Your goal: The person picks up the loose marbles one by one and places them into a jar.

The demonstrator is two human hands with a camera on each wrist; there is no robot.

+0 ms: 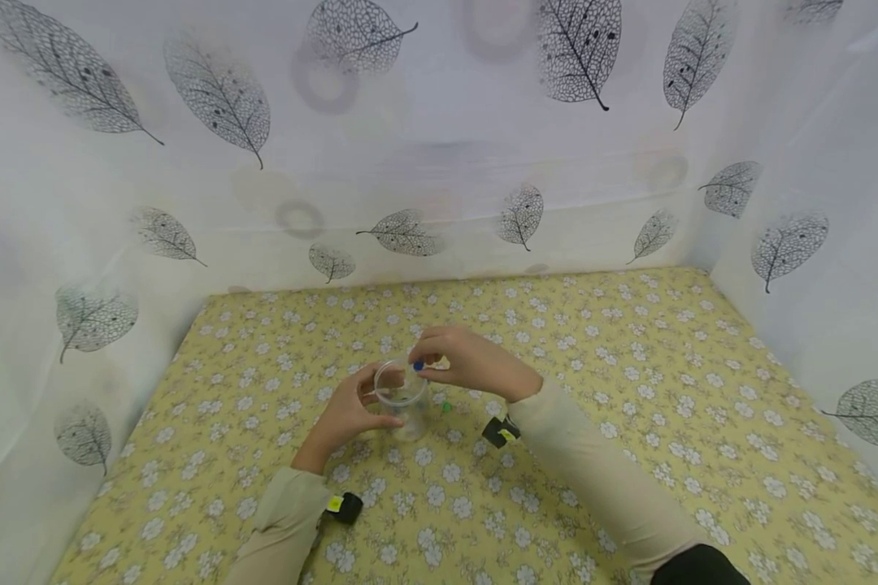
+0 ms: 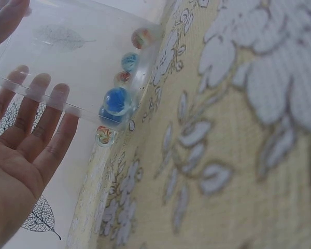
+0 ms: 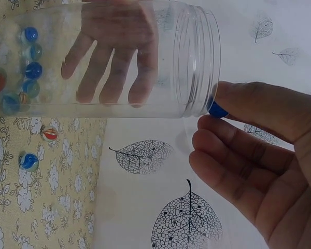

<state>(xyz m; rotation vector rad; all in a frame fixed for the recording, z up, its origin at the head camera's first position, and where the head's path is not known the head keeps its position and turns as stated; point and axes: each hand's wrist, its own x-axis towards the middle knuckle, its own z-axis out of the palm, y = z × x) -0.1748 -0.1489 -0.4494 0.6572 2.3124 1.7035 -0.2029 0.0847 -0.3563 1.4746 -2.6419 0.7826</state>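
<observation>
A clear plastic jar (image 1: pixel 402 414) stands upright on the cloth, its mouth uncovered. My left hand (image 1: pixel 347 410) holds it from the left side, with the thumb on the near wall and the fingers round the far side. Several glass marbles, among them a blue one (image 2: pixel 116 100), lie on the jar's bottom. At the rim, my right hand (image 1: pixel 468 360) pinches a blue marble (image 3: pixel 217 109) between thumb and fingers. Outside the jar, a red-and-white marble (image 3: pixel 50 133), a blue swirled marble (image 3: pixel 28 161) and a green marble (image 1: pixel 446 407) lie on the cloth.
A yellow floral cloth (image 1: pixel 593 406) covers the table. White sheeting (image 1: pixel 439 179) with a leaf print hangs behind it and along both sides. Each wrist wears a dark camera with a yellow mark, such as the left wrist camera (image 1: pixel 347 509).
</observation>
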